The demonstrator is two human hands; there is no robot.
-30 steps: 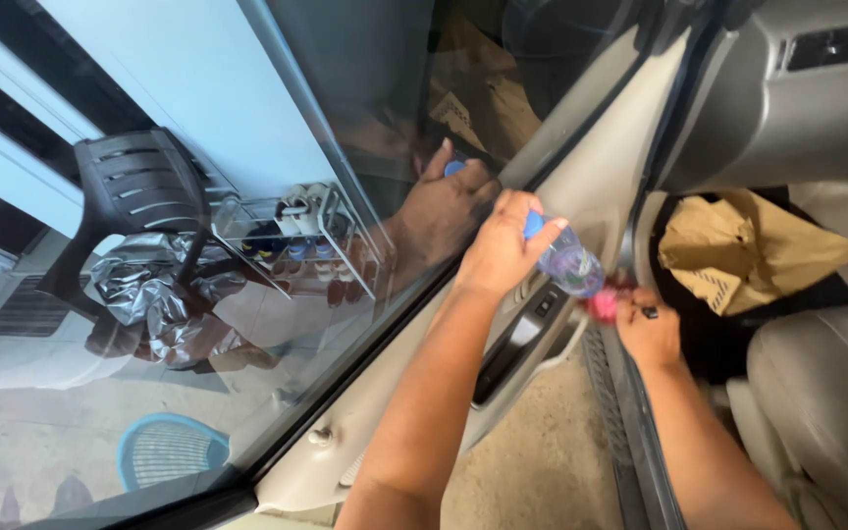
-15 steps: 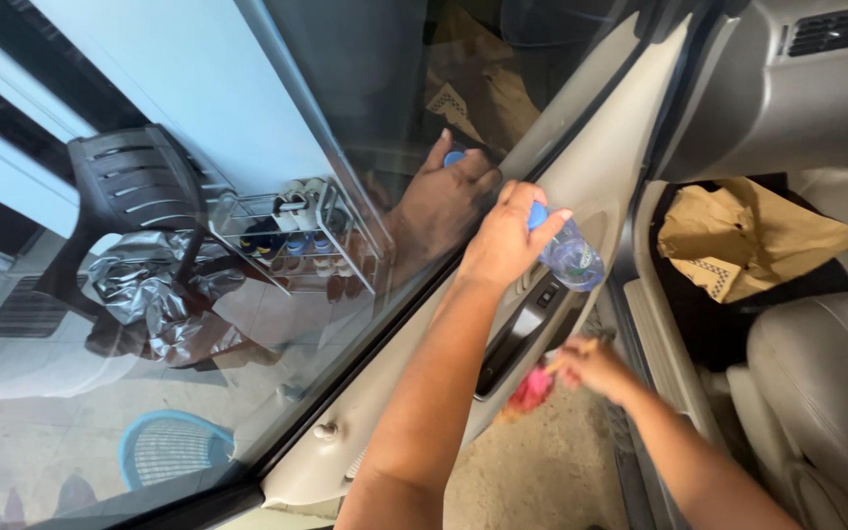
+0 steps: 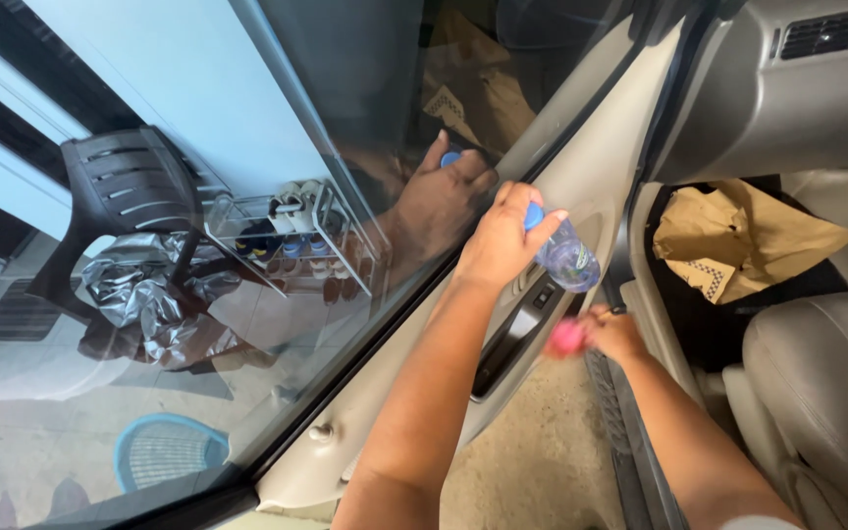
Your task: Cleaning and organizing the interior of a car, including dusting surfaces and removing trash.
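Your left hand (image 3: 499, 240) wraps the neck of a small clear plastic bottle with a blue cap (image 3: 565, 257), fingers closed around it, cap end poking out beside your forefinger. The bottle tilts body-down toward the beige inner panel of the open car door (image 3: 591, 177), just above the dark door-handle recess (image 3: 510, 339).

Your right hand (image 3: 612, 334) sits below and just right of the bottle, closed on a bright pink cloth (image 3: 566, 337) bunched at the fingertips; the cloth is blurred. Cloth and bottle are near but apart.

Count: one bottle, one pink cloth, two hands of yours. The tinted door window (image 3: 247, 196) mirrors a hand and a blue cap.

One crumpled tan paper sheet with a small checkered patch (image 3: 738, 240) lies in the dark footwell, right of both hands. A grey seat cushion (image 3: 826, 393) sits at lower right, with grey dashboard trim and a vent (image 3: 821, 34) at upper right.

Seen in the glass: one dark plastic chair (image 3: 130, 186), one crumpled silver cover (image 3: 144, 294), one wire rack of shoes (image 3: 291, 236), one blue slatted basket (image 3: 169, 451).

The bottle's label is a pale band, too blurred to make out.
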